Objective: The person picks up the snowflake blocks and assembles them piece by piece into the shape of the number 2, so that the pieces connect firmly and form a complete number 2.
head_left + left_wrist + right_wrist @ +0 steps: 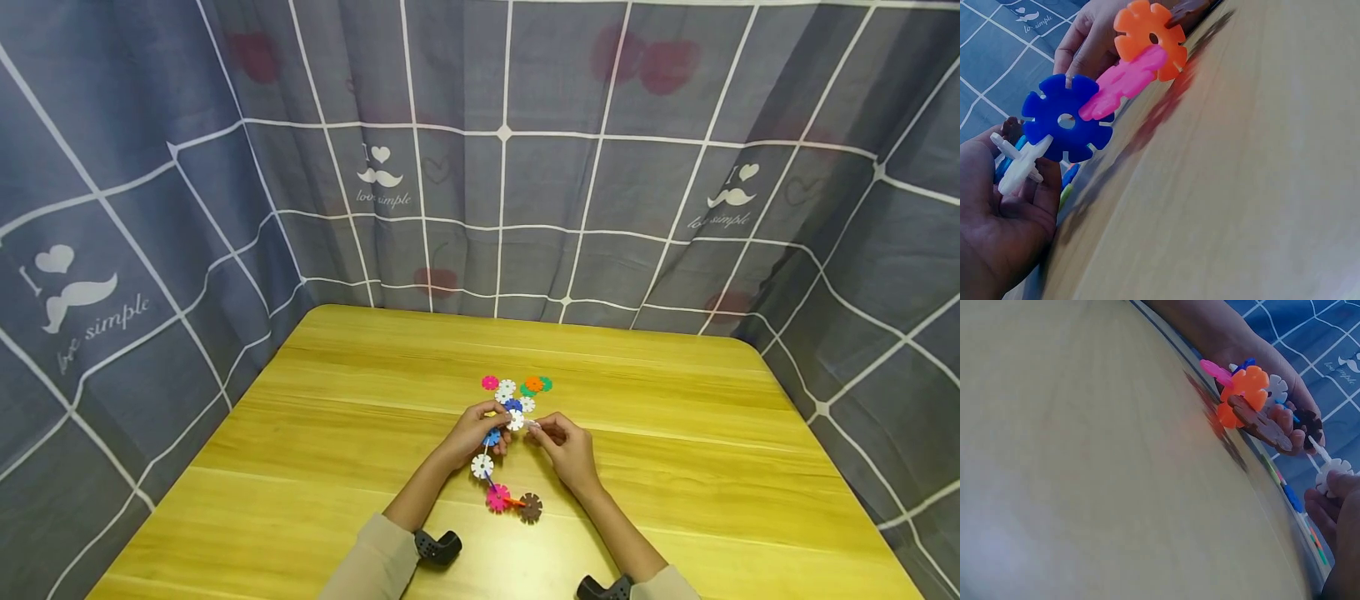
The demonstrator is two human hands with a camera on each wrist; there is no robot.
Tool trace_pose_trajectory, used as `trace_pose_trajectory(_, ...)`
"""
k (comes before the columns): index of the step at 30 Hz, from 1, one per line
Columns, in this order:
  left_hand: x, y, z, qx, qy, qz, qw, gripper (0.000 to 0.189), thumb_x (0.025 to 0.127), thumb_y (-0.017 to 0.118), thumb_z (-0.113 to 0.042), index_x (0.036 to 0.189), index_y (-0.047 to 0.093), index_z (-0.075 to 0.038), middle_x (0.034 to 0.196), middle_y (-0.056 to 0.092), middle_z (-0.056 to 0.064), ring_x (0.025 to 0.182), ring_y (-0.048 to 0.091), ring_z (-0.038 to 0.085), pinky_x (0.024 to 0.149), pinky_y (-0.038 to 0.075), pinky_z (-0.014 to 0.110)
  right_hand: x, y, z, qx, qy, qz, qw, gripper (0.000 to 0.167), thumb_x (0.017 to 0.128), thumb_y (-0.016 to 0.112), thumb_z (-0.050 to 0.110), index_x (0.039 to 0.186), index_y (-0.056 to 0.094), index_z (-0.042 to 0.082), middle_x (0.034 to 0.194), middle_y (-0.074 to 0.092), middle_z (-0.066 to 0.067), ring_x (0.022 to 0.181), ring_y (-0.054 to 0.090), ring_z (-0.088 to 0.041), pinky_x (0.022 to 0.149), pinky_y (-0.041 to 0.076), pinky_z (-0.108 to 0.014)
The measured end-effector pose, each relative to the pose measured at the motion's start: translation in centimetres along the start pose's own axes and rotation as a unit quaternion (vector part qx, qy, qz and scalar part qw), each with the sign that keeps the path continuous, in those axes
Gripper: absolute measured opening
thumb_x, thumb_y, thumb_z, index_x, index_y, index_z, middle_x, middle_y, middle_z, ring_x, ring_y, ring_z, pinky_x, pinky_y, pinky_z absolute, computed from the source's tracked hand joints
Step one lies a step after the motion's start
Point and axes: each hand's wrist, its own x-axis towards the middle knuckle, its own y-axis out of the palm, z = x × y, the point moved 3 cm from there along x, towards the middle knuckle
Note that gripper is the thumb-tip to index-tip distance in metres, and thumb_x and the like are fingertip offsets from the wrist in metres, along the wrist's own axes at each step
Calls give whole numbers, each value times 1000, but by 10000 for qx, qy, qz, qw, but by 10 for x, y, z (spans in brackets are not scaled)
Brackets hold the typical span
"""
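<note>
My left hand [472, 432] grips a chain of notched plastic discs between thumb and fingers. From it the chain hangs toward the front: a light blue disc [491, 437], a white disc [482, 467], a dark blue disc [1063, 125], a pink disc [1122, 84], an orange disc [1147, 34] and a brown disc [531, 508]. A dark brown disc [1311, 428] shows by the left fingertips. With thumb and fingers my right hand [572, 450] pinches a white notched disc [1335, 474], which meets another white disc [1319, 450], seen edge-on, beside the left fingertips.
Loose discs lie on the wooden table [675, 467] just beyond the hands: a pink disc [490, 382], white discs [507, 387], an orange disc [533, 383], a green disc [546, 384] and a blue disc [513, 406]. A grey-blue checked curtain [465, 183] surrounds the table's back and sides.
</note>
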Motion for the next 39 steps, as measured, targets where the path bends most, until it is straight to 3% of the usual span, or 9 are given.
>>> trace_pose_trajectory(7,0,0,-1,154,86,137,9998,17,96,49,-9,83,51,2,63,58,8,47,56,14,47,48,24,-2,0,-15,-391,-307,26,9988,9,76,69,-8,81,66,-2,78,68,-14,68,66,-28,63,53,-23)
trace_pose_trajectory(17,-2,-1,-2,271,-192,197,9993,19,94,50,-6,76,48,-4,63,58,5,49,53,10,48,46,22,0,6,20,-607,-821,209,9946,11,72,68,-16,77,64,-6,74,66,-19,68,66,-31,63,55,-30)
trace_pose_trajectory(20,-4,-3,-2,364,-273,66,9989,18,95,50,-8,77,50,-4,63,58,6,49,54,11,48,47,22,0,9,11,-383,-575,322,9971,9,75,68,-12,80,65,-5,77,67,-17,70,66,-31,65,55,-29)
trace_pose_trajectory(25,-7,-6,-4,225,-313,-35,9992,18,95,46,-9,79,51,-3,66,59,6,52,55,12,51,47,22,1,11,-19,164,495,370,9980,16,90,59,7,101,66,-1,98,66,-15,83,64,-27,73,53,-29)
trace_pose_trajectory(27,-10,-5,-9,22,-306,-63,9995,17,96,44,-7,80,50,-3,68,58,7,53,55,12,52,47,21,2,10,-26,-151,673,452,9966,25,94,55,16,113,63,2,109,64,-11,92,60,-23,79,51,-32)
trace_pose_trajectory(29,-12,-4,-14,-217,-244,-126,9994,15,95,43,-6,82,49,-3,68,57,7,53,55,11,52,47,20,1,10,-30,-802,574,728,9925,32,95,54,20,124,58,7,118,60,-8,102,55,-21,86,47,-38)
trace_pose_trajectory(32,-12,-6,-15,-560,-279,-184,9979,12,96,41,-6,87,47,-4,69,56,6,53,53,9,52,46,18,0,11,-31,-1712,311,1311,9760,44,93,57,19,136,47,14,130,52,-4,113,46,-21,93,41,-47)
trace_pose_trajectory(35,-7,-10,-8,-777,-279,-285,9962,12,97,40,-7,88,46,-5,67,54,4,52,50,8,50,43,16,-2,13,-30,-2234,122,1690,9599,49,91,60,17,137,46,15,130,51,-6,117,44,-24,95,38,-50)
trace_pose_trajectory(39,-3,-12,-4,-855,-192,-484,9950,13,98,42,-11,90,51,-6,66,52,3,50,47,8,47,40,15,-1,8,-26,-2364,7,1336,9624,38,86,66,16,123,59,11,113,62,-4,103,52,-19,86,44,-42)
